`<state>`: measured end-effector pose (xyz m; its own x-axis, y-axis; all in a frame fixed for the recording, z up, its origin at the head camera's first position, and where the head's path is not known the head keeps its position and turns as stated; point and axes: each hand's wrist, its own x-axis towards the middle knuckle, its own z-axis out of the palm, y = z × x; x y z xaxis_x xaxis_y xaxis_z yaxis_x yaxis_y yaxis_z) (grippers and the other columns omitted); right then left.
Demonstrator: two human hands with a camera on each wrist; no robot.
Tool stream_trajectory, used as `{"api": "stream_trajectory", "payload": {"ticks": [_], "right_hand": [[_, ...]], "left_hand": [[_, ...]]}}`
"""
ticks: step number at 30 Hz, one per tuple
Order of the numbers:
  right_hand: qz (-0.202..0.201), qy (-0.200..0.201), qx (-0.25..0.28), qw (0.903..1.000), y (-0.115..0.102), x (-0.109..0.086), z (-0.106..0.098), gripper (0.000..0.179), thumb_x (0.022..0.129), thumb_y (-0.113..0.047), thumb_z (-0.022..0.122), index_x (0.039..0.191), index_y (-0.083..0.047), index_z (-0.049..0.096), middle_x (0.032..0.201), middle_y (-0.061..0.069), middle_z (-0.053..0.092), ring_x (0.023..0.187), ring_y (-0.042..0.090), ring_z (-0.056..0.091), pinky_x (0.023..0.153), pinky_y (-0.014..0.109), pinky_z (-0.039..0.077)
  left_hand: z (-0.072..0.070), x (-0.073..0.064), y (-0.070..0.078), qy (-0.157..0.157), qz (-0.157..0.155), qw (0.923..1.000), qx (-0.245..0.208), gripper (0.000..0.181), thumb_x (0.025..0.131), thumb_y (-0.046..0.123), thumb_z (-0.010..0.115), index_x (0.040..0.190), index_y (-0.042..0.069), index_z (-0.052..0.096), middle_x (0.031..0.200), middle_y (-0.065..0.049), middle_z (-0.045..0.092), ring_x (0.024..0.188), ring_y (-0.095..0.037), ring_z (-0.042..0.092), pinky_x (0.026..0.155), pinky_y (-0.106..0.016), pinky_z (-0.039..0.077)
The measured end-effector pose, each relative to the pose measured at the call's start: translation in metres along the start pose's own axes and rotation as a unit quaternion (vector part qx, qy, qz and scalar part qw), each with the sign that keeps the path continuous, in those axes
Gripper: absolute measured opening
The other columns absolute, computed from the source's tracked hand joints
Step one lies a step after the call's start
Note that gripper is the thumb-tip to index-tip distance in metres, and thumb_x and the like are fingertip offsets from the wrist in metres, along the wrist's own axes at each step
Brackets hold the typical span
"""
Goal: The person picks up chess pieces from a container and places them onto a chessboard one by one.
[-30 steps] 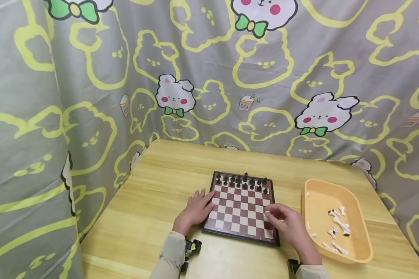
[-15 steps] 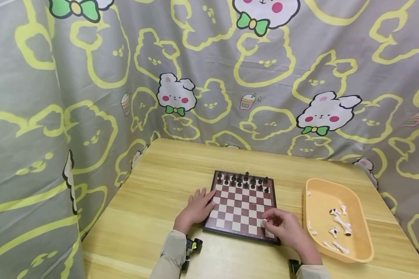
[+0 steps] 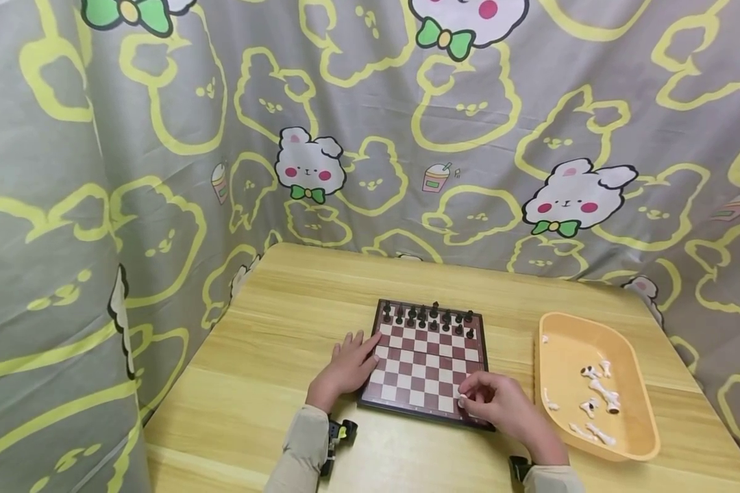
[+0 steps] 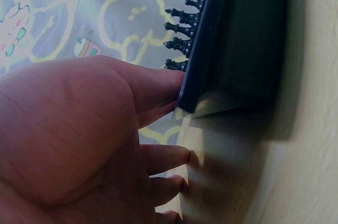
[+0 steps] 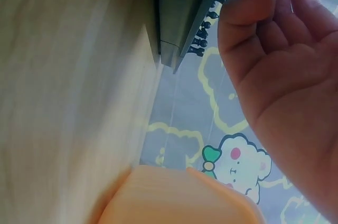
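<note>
Currently, lower centre of frame: square chequered board (image 3: 416,366); your right hand (image 3: 499,404) pinches a white piece (image 3: 462,400); your left hand (image 3: 347,368), fingers spread, touches the board.

gray curtain (image 3: 379,113) behind wooden table (image 3: 271,335)

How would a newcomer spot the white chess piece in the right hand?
On the wooden table, find the checkered chessboard. Toward its near right corner, the right hand pinches the white chess piece. The other white pieces in view are in the orange tray; only this one shows at the board.
</note>
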<state>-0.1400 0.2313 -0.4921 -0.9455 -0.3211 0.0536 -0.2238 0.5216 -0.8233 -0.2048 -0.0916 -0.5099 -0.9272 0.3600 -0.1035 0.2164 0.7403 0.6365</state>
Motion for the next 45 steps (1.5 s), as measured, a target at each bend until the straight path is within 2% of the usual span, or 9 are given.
{"api": "stream_trajectory", "payload": {"ticks": [12,45], "right_hand": [[-0.013,-0.002,-0.013,0.9998,0.0042,0.0012,0.0026,0.013,0.086,-0.007,0.081,0.093,-0.011,0.071,0.070,-0.006,0.057,0.062,0.004,0.052,0.053,0.023,0.046],[-0.012,-0.015,-0.006,0.9998,0.0053,0.0008,0.0040,0.013,0.086,-0.007,0.080,0.094,-0.011,0.070,0.072,-0.005,0.059,0.065,0.004,0.053,0.055,0.023,0.047]], "left_hand": [[-0.0004,0.0002,-0.0001,-0.001,-0.005,1.0000,-0.002,0.053,0.111,0.027,0.043,0.161,0.012,0.038,0.165,-0.032,0.023,0.154,-0.053,0.010,0.122,-0.069,0.005],[0.0009,0.0006,-0.0007,0.004,0.002,1.0000,-0.005,0.052,0.110,0.025,0.044,0.161,0.011,0.039,0.164,-0.033,0.024,0.153,-0.054,0.011,0.122,-0.069,0.006]]}}
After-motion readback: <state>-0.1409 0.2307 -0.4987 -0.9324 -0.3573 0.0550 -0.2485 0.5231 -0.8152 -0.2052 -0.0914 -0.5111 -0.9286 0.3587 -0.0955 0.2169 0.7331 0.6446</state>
